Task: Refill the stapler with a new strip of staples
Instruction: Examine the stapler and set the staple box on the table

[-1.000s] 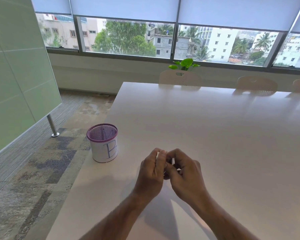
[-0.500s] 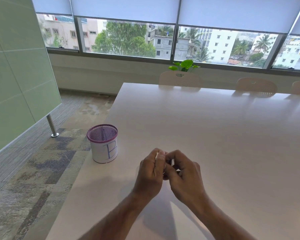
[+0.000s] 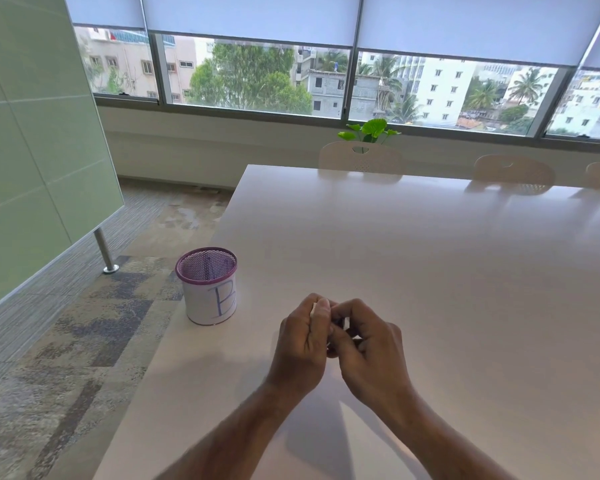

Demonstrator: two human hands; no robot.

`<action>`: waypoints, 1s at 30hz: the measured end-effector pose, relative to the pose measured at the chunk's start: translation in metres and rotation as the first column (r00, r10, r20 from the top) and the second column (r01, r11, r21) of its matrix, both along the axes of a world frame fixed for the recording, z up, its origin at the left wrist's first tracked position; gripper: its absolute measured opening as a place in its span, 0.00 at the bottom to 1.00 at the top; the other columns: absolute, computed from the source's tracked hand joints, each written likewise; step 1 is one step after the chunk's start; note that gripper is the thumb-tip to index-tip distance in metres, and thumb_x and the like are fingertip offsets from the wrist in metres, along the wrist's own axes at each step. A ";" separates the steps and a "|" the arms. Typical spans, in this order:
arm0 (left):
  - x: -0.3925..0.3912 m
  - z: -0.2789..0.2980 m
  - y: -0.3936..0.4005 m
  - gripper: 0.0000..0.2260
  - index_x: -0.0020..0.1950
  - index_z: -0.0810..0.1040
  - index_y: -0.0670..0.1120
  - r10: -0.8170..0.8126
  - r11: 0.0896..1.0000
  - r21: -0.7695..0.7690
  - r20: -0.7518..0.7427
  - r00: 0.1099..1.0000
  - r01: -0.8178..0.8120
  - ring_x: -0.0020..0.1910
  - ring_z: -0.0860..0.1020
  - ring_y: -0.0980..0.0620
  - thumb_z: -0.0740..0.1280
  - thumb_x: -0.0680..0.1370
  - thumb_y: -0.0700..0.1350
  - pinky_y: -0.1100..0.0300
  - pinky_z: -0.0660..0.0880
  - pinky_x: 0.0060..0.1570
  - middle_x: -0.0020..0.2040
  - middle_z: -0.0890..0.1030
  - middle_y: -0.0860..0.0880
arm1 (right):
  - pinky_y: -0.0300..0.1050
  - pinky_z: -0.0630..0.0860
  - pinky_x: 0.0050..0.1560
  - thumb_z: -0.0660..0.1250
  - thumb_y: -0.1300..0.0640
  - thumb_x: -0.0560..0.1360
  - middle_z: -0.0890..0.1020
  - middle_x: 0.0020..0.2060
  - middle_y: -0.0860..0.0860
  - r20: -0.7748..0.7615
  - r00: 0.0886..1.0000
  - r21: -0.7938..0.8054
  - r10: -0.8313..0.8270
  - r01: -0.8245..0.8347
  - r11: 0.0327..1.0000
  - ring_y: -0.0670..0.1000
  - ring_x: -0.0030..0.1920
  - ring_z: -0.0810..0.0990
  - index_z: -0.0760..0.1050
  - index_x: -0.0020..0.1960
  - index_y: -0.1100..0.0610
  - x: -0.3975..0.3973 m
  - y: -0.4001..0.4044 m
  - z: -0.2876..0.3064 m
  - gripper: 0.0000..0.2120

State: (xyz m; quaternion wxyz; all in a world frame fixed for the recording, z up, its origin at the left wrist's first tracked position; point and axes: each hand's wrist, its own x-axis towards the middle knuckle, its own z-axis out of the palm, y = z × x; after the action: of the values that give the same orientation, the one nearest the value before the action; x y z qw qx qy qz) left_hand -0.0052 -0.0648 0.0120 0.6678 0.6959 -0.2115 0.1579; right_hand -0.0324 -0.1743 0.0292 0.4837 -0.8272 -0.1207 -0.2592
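My left hand and my right hand are pressed together just above the white table, fingers curled inward. Between them sits a small dark stapler, of which only a sliver shows between the fingertips. A bit of white shows at the tip of my left thumb. Both hands close around the stapler; no staple strip can be made out, and the rest of the stapler is hidden by my fingers.
A purple mesh cup wrapped in white paper marked "B" stands near the table's left edge, left of my hands. Chairs line the far edge, with a green plant behind. A glass partition stands on the left.
Both hands stay in the same spot, with only slight finger movement around the stapler. The view has shifted very little.
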 end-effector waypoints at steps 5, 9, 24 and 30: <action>0.000 0.001 0.000 0.15 0.38 0.71 0.50 0.017 1.000 -0.013 0.012 1.000 -0.017 0.28 0.71 0.52 0.53 0.83 0.45 0.57 0.69 0.29 0.30 0.72 0.54 | 0.53 0.81 0.30 0.69 0.65 0.74 0.84 0.31 0.47 0.007 1.000 0.002 0.002 -0.002 1.000 0.47 0.30 0.84 0.78 0.44 0.55 -0.001 0.000 0.000 0.06; 0.001 0.000 -0.001 0.14 0.39 0.72 0.47 -0.002 1.000 -0.030 0.016 1.000 0.002 0.29 0.71 0.51 0.53 0.83 0.44 0.56 0.70 0.29 0.31 0.73 0.52 | 0.55 0.81 0.30 0.69 0.64 0.75 0.84 0.32 0.51 0.002 1.000 -0.003 0.011 -0.011 1.000 0.51 0.30 0.84 0.78 0.45 0.56 0.000 -0.001 -0.001 0.04; 0.018 0.011 0.012 0.18 0.50 0.76 0.40 -0.155 0.739 -0.660 -0.360 0.920 -0.134 0.50 0.85 0.40 0.50 0.85 0.47 0.46 0.78 0.54 0.46 0.86 0.37 | 0.59 0.85 0.41 0.69 0.64 0.76 0.83 0.36 0.56 -0.141 0.985 0.438 0.103 -0.031 0.899 0.59 0.38 0.86 0.78 0.47 0.55 0.007 -0.009 0.006 0.05; 0.016 0.019 0.010 0.16 0.50 0.76 0.44 -0.274 0.511 -0.820 -0.439 0.856 -0.258 0.56 0.83 0.43 0.52 0.85 0.49 0.46 0.73 0.63 0.49 0.87 0.41 | 0.50 0.85 0.44 0.68 0.58 0.76 0.87 0.40 0.60 -0.248 0.945 0.694 0.214 0.019 0.720 0.59 0.43 0.87 0.74 0.61 0.55 0.008 -0.007 0.008 0.13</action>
State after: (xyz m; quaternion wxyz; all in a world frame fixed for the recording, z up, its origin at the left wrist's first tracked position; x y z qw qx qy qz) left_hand 0.0105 -0.0545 0.0309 0.9538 0.2864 0.0793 0.0450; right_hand -0.0239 -0.1813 0.0372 0.7814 -0.6110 0.0176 -0.1258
